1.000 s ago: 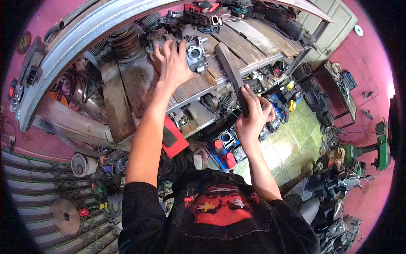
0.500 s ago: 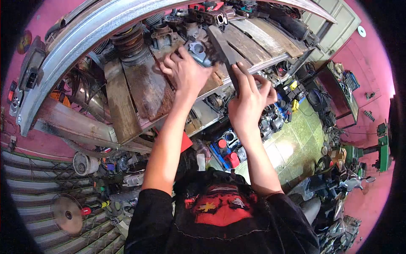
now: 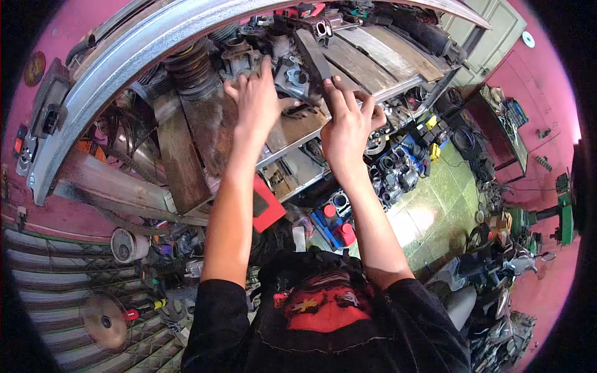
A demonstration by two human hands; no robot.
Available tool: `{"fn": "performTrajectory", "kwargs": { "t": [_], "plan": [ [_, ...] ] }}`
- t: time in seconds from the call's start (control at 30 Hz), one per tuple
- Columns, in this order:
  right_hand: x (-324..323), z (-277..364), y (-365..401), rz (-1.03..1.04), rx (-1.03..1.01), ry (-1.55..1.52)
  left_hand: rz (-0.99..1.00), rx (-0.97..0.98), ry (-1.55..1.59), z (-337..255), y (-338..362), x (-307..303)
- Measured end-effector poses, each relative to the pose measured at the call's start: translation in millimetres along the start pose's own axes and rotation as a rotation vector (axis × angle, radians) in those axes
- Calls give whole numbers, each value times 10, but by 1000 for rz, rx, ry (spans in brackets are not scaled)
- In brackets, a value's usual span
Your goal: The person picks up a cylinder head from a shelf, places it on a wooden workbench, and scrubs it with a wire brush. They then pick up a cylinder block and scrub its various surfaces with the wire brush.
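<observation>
Fingers of the left hand [image 3: 252, 102] lie spread and grip nothing, pressed flat on the worn wooden shelf [image 3: 205, 133] just left of a grey cast-metal engine part [image 3: 293, 78], probably to brace against it. The right hand [image 3: 345, 127] is curled around the near end of a long dark flat bar [image 3: 311, 53], which slants away past the part's right side.

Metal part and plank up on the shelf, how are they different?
The metal part is grey, chunky, with a round hole; the plank is dark, long and flat. The metal part lies beside the left hand; the plank is held by the right hand. Both are up on the wooden shelf.
</observation>
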State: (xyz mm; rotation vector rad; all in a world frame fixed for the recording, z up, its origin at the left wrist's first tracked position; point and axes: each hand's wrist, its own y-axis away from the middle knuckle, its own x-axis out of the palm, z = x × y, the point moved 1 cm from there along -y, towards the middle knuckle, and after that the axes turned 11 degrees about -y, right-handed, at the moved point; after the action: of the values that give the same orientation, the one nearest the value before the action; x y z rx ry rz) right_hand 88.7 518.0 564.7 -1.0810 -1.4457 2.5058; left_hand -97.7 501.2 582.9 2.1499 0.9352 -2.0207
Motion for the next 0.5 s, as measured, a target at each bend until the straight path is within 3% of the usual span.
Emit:
{"fn": "performTrajectory", "kwargs": {
  "t": [0.03, 0.13, 0.17, 0.23, 0.5],
  "plan": [
    [-1, -2, 3, 3, -1, -9, 1, 1, 0, 31, -41, -41],
    [-67, 1, 3, 3, -4, -58, -146, 297, -93, 133, -204, -54],
    [-86, -2, 0, 3, -1, -56, -144, 300, -92, 192, -280, 11],
    [-114, -12, -6, 18, -6, -81, -257, 452, 67, 275, -373, 123],
    [-242, 143, 525, 15, 97, -133, -300, 336, 106, 231, -260, 267]
  ]
}}
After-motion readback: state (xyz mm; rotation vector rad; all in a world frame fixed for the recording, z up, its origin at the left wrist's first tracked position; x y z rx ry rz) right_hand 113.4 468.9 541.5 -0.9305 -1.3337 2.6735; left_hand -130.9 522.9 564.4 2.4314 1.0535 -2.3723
